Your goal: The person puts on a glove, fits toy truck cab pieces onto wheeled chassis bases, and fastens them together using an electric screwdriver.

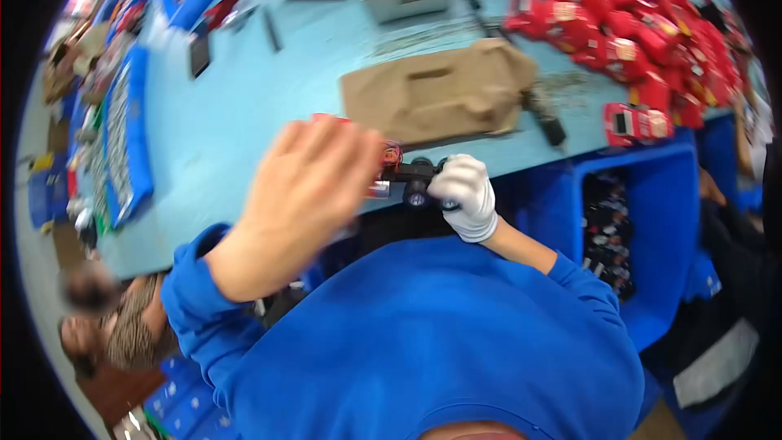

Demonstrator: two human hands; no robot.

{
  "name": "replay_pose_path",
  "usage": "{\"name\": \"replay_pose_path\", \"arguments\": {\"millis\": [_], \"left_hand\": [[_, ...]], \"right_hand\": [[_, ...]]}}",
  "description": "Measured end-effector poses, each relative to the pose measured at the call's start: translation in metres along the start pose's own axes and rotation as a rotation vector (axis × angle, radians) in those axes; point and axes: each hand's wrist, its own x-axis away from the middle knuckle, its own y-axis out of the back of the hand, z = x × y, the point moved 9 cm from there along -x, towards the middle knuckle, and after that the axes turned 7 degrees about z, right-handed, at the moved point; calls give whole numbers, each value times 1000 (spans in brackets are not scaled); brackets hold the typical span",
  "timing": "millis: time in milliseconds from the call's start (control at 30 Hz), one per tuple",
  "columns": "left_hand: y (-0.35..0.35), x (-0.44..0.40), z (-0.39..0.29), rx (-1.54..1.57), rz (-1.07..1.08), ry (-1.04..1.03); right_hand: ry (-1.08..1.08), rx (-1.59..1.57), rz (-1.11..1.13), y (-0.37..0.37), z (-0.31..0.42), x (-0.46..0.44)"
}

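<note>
My right hand [467,192], in a white glove, is closed around the wheeled end of a toy truck chassis [399,173]. The chassis is black with small black wheels, and red and dark wires show at its left part. My left hand [314,187] is bare and smeared by motion, in front of the left part of the toy. A bit of red shows past its fingers. Whether those fingers grip anything is hidden. Just beyond both hands lies a tan moulded cover [436,91] on the light-blue table [244,90].
A power screwdriver [544,114] lies at the right of the cover. Red toy car bodies [619,24] are heaped at the back right. Below the edge stands a blue bin [680,220] with dark parts. Blue trays [137,138] line the left; other people sit nearby.
</note>
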Motion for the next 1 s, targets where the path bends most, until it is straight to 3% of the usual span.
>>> {"name": "replay_pose_path", "arguments": {"millis": [67,100,200,233,267,300,400,467,500,533,567,600,667,767,800,867,900,933,1000], "left_hand": [[-28,6,-23,-160,87,-57],[-53,14,-32,-319,275,-70],[-124,49,-20,-499,642,48],[-146,64,0,-507,584,204],[-164,81,22,-553,634,276],[-174,97,41,-547,530,263],[-205,165,125,-541,548,508],[-228,219,183,-628,529,620],[-217,219,179,-657,498,641],[-195,214,179,-689,463,663],[-175,205,180,-721,427,686],[-166,187,177,-620,379,703],[-145,135,157,-416,293,739],[-105,45,103,0,-74,510],[-91,15,83,93,-169,417],[-69,-34,43,226,-279,253],[-58,-55,22,322,-331,162],[-47,-74,2,392,-356,94],[-35,-104,-35,582,-402,-37]], "right_hand": [[264,-16,89,-38,34,-9],[303,-4,153,-60,43,-14],[305,-159,232,-119,52,-20],[255,-231,386,-141,54,-22],[277,-222,429,-121,66,-41],[186,-213,366,-105,64,-47],[-9,-217,159,-24,36,-68],[-150,60,12,59,0,-75],[-282,306,34,103,-20,-77],[-388,462,-228,151,-39,-55],[-407,634,-289,192,-49,-46],[-474,874,-169,224,-62,-33],[-590,1157,-228,286,-70,-2],[-705,1099,122,332,-125,39],[-597,884,110,337,-142,52],[-662,780,30,341,-150,64],[-425,942,149,329,-134,49],[-417,860,155,326,-131,58],[-760,641,125,325,-136,89]]}}
